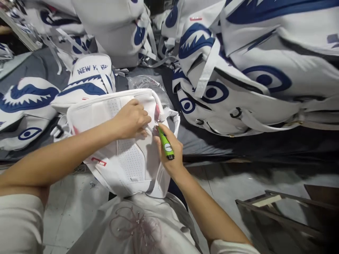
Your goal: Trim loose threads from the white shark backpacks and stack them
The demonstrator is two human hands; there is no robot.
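Observation:
A white backpack (pixel 155 160) rests against my lap and the table edge, its perforated back panel and straps facing up. My left hand (pixel 131 119) lies across the panel, fingers curled and gripping the fabric close to the right-hand edge. In my right hand (pixel 172 150) is a green pen-shaped tool (pixel 165 143) with a black end and a white round mark. Its far tip points at the bag's side seam beside my left fingers; the tip itself is too small to make out. Pink marks (pixel 157 110) show on the edge near it.
White bags with blue eyes and teeth (pixel 212 91) are heaped at the right and back of the dark-covered table (pixel 212 146). More lie at left, one lettered cap-like piece (pixel 90 70) among them. A clear plastic bag (pixel 147 83) sits behind. A wooden frame (pixel 275 208) stands on the floor.

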